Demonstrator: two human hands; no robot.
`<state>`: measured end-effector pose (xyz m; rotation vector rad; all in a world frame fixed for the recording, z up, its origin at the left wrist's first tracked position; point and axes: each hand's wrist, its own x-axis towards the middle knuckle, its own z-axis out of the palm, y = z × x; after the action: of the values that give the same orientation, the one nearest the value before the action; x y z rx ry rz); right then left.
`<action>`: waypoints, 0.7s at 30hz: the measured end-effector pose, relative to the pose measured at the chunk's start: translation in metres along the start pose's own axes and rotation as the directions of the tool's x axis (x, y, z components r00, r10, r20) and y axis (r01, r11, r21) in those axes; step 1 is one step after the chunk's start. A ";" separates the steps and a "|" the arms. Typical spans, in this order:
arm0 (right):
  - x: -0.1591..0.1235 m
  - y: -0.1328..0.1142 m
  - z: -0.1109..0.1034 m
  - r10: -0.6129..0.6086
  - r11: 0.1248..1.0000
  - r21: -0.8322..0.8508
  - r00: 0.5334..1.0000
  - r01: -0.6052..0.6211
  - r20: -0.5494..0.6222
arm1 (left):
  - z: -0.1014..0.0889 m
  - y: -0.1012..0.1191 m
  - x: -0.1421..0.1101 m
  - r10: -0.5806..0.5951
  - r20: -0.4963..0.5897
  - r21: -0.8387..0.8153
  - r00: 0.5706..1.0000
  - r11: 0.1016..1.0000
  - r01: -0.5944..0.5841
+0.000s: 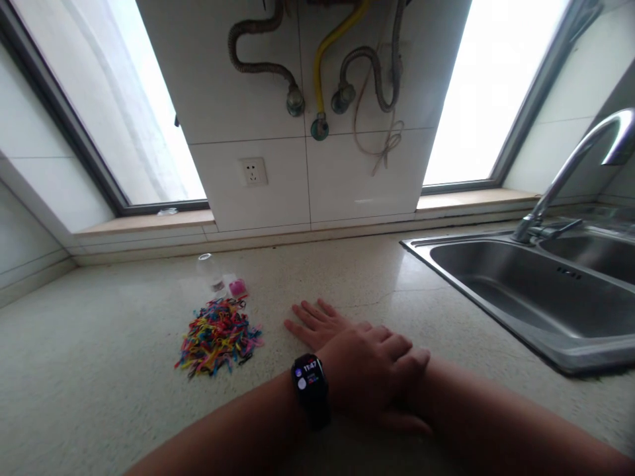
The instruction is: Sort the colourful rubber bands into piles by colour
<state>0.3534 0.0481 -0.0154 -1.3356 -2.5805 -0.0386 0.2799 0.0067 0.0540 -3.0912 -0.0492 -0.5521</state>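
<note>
My right hand lies flat on the speckled countertop, fingers stretched out toward the left and holding nothing. My left hand rests on top of it, fingers draped loosely across the back of the right hand. A black smartwatch sits on my left wrist. A pile of small colourful elastic bands lies just left of my right fingertips. Behind the pile are a small clear container on its side and a pink piece.
A steel sink with a curved tap fills the counter's right side. The tiled back wall carries a socket and hanging hoses. Bright windows stand on both sides of it.
</note>
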 end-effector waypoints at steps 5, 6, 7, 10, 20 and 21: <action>0.001 -0.008 -0.025 -0.115 0.993 0.020 0.978 0.113 0.173 | 0.004 0.020 0.003 0.034 -0.066 0.090 0.997 0.996 -0.028; 0.002 -0.008 -0.028 -0.112 0.994 0.033 0.977 0.108 0.181 | 0.005 0.020 0.003 0.038 -0.064 0.094 0.997 0.995 -0.031; 0.002 -0.008 -0.029 -0.110 0.994 0.044 0.975 0.104 0.193 | 0.005 0.019 0.002 0.041 -0.062 0.095 0.997 0.995 -0.035; 0.005 0.000 -0.030 -0.117 0.992 0.078 0.969 0.102 0.218 | 0.005 0.011 0.002 0.044 -0.055 0.097 0.997 0.995 -0.039; 0.012 0.013 -0.032 -0.151 0.983 0.131 0.965 0.125 0.214 | 0.008 0.000 -0.001 0.006 -0.068 0.078 0.998 0.997 0.000; 0.012 0.013 -0.033 -0.151 0.984 0.131 0.965 0.124 0.216 | 0.008 -0.001 -0.001 0.000 -0.069 0.073 0.998 0.997 0.005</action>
<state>0.3635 0.0604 0.0179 -1.1779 -2.8105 0.2508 0.2818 0.0076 0.0463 -2.9995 -0.0709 -0.6416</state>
